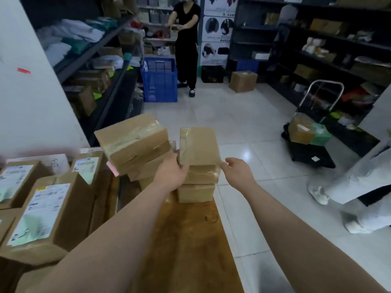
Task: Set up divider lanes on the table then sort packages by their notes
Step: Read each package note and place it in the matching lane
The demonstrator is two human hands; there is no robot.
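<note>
Cardboard contact, left hand (172,173): against the left face of the stack of small brown taped cardboard boxes (200,176), fingers hidden, clasp cannot be told. Opposite, right hand (237,172): loosely spread, holding nothing, just beside the top box (198,145) at its 10 o'clock, long axis 12-to-6. Location: far end of the brown wooden table (186,240). Judged nearer: left.

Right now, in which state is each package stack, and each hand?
Right stack of taped cartons: three high, upright, on the table.
Left stack of taped cartons: top carton tilted, pink note sticking out.
Left hand: against right stack's left side, fingers hidden.
Right hand: loosely curled beside the right stack, holding nothing.
</note>
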